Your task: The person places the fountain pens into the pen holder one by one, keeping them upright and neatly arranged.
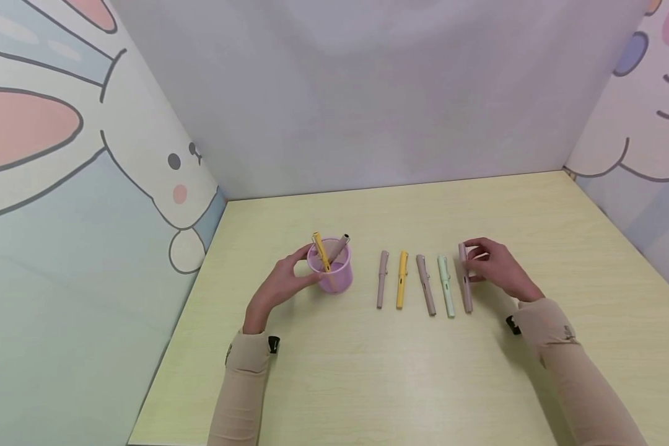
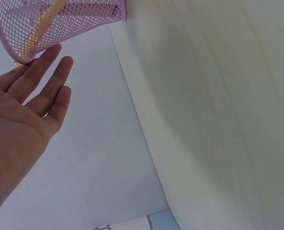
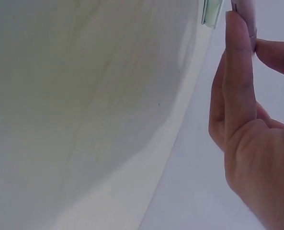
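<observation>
A pink mesh pen cup (image 1: 339, 280) stands at the left of the row of pens, holding a yellow pen (image 1: 321, 253) and a mauve pen (image 1: 340, 248) that lean apart. My left hand (image 1: 281, 285) holds the cup near its rim, thumb on the near side and fingers behind. In the left wrist view the fingertips (image 2: 53, 50) touch the mesh. At the right end of the row, my right hand (image 1: 493, 265) pinches a mauve pen (image 1: 465, 279) between thumb and fingers. Its upper part is in the grip; the right wrist view shows only one end.
Left of the held pen lie a mint green pen (image 1: 446, 286), a mauve pen (image 1: 426, 285), a yellow pen (image 1: 402, 280) and another mauve pen (image 1: 381, 280), roughly parallel. The pale wooden table (image 1: 345, 371) meets a grey back wall (image 1: 368, 111) and side walls with cartoon pictures.
</observation>
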`<state>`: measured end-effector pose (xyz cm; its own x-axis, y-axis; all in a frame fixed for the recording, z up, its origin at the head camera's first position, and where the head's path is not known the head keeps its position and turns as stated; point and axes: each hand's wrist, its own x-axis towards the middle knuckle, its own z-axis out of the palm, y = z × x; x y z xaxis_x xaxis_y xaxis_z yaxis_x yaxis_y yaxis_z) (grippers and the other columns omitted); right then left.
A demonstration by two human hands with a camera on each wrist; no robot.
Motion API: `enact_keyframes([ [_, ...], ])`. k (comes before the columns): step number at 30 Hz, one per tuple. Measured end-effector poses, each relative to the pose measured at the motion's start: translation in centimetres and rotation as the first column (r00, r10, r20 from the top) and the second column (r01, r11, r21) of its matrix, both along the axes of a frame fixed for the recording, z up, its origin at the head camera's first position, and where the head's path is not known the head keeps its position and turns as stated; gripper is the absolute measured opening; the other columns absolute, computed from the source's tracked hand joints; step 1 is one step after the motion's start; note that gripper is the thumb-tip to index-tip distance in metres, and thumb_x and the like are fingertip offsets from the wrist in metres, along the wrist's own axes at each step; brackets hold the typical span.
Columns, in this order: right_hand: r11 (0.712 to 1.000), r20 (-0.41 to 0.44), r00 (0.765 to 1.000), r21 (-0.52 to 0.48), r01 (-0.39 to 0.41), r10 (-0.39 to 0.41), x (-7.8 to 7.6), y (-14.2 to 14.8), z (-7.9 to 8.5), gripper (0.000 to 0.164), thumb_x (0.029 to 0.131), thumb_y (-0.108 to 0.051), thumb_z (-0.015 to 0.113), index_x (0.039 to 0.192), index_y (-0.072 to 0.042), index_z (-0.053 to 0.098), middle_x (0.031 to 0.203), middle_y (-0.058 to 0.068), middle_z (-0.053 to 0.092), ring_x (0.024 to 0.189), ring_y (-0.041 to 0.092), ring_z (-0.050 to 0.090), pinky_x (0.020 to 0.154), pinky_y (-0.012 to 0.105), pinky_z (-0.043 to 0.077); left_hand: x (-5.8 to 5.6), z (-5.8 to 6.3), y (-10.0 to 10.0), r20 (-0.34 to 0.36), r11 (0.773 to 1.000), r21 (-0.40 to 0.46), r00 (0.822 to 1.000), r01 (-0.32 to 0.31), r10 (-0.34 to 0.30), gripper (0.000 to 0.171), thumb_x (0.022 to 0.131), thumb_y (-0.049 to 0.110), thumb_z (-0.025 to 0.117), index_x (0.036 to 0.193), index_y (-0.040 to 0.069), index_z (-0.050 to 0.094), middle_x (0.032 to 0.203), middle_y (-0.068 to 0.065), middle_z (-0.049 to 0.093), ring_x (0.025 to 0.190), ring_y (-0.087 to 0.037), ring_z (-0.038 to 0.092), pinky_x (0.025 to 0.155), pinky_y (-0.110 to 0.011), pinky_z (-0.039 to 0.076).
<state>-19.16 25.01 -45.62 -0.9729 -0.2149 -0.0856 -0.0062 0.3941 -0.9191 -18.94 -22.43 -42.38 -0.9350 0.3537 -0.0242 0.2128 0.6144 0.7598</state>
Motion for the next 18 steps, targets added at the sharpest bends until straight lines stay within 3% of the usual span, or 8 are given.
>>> enact_keyframes([
  [9,0.997,-0.081,0.995,-0.043,0.059,-0.062,-0.28,-0.16,0.48,0.053,0.101,-0.002,0.062,0.147,0.011,0.04,0.118,0.026,0.05,0.09,0.011,0.06,0.071,0.035,0.062,-0.04,0.02,0.04,0.0,1.0,0.009,1.0,0.0,0.0,0.08,0.095,0.037,0.075,0.16,0.008,0.038,0.154,-0.018,0.049,0.146,-0.038,0.038,0.115,-0.063,0.03],
  [18,0.98,-0.183,0.972,-0.163,0.118,-0.147,-0.29,-0.73,0.76,0.05,0.101,0.001,0.062,0.146,0.01,0.042,0.111,0.017,0.051,0.09,0.01,0.061,0.071,0.04,0.062,-0.07,-0.1,-0.04,0.006,1.0,-0.002,1.0,-0.003,0.003,0.081,0.096,0.039,0.074,0.161,0.008,0.037,0.156,-0.018,0.047,0.147,-0.039,0.036,0.115,-0.064,0.03],
])
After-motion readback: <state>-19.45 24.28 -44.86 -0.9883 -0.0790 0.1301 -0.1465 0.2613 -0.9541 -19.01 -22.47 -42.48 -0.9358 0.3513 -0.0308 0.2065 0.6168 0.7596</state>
